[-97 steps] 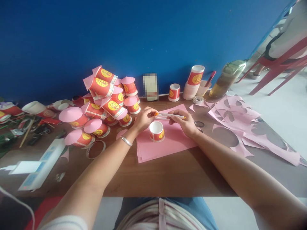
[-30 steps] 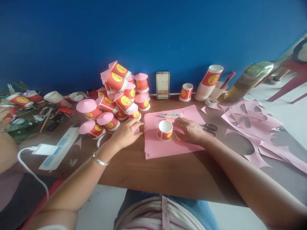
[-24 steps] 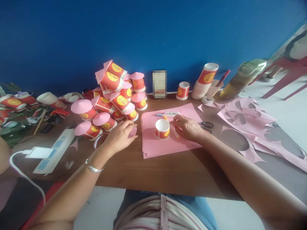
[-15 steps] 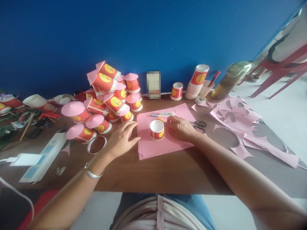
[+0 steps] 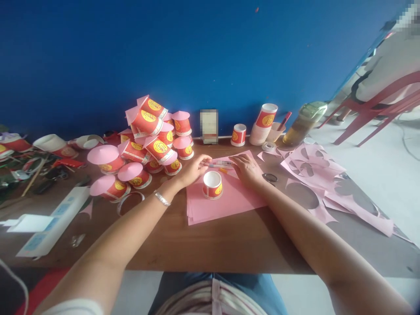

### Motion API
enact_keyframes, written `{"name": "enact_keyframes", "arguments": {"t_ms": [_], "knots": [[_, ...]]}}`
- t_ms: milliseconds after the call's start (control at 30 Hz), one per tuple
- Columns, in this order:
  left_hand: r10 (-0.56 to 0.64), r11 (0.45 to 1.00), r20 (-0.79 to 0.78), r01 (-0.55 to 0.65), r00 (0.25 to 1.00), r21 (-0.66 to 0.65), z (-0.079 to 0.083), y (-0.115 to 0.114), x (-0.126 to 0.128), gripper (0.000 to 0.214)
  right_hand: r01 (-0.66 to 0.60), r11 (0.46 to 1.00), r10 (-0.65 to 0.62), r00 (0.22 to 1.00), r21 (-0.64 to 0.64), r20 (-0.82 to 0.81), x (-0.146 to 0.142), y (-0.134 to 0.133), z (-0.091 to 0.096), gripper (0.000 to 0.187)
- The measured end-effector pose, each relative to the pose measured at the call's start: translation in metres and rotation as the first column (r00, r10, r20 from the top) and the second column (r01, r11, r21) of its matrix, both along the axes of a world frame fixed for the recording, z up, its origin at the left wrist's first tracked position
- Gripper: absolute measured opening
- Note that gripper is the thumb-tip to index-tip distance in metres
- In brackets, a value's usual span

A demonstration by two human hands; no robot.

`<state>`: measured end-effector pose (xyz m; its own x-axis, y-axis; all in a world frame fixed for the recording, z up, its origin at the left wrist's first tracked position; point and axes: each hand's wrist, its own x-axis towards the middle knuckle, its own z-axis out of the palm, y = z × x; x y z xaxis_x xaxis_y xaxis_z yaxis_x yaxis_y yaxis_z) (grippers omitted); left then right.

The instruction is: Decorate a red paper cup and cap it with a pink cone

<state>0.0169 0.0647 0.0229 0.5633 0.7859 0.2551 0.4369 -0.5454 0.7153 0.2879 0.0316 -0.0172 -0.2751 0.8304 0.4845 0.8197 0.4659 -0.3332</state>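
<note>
A small paper cup with a red and yellow band stands upright, mouth up, on a stack of pink paper sheets. Behind it, a slim blue-and-white pen lies across the sheets. My left hand is at the pen's left end, thumb and fingers slightly apart; no firm grip shows. Over the pen's right end, my right hand rests with fingers stretched out on the paper. Scissors lie beside the right wrist, partly hidden by it.
Several red cups with pink cone tops are piled at left, near a tape ring and a power strip. Pink paper scraps, a bottle and a cup stack stand or lie to the right.
My left hand has moved right and away from me, from the sheets' left edge to the pen. My right hand stays by the pen. The camera view has shifted slightly.
</note>
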Motion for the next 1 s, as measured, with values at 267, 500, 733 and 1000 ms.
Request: {"name": "enact_keyframes", "arguments": {"t_ms": [267, 500, 733, 1000], "knots": [[-0.078, 0.974, -0.258, 0.129, 0.963, 0.186, -0.004, 0.038, 0.044, 0.024, 0.041, 0.997, -0.039, 0.999, -0.059, 0.031, -0.003, 0.006, -0.008, 0.034], [-0.138, 0.964, -0.11, 0.159, 0.984, 0.212, 0.001, 0.047, 0.05, 0.024, 0.039, 0.999, -0.035, 0.992, 0.033, -0.12, 0.003, 0.0, 0.005, 0.034], [-0.131, 0.99, 0.17, 0.12, 0.977, 0.073, 0.045, 0.03, 0.041, 0.038, -0.24, 0.941, -0.029, 0.643, -0.238, -0.765, -0.002, -0.011, 0.026, 0.044], [-0.001, 0.999, 0.37, 0.014, 0.929, -0.031, 0.07, 0.005, 0.017, 0.034, -0.43, 0.887, 0.001, 0.365, -0.168, -0.931, -0.017, -0.026, 0.039, 0.035]]}}
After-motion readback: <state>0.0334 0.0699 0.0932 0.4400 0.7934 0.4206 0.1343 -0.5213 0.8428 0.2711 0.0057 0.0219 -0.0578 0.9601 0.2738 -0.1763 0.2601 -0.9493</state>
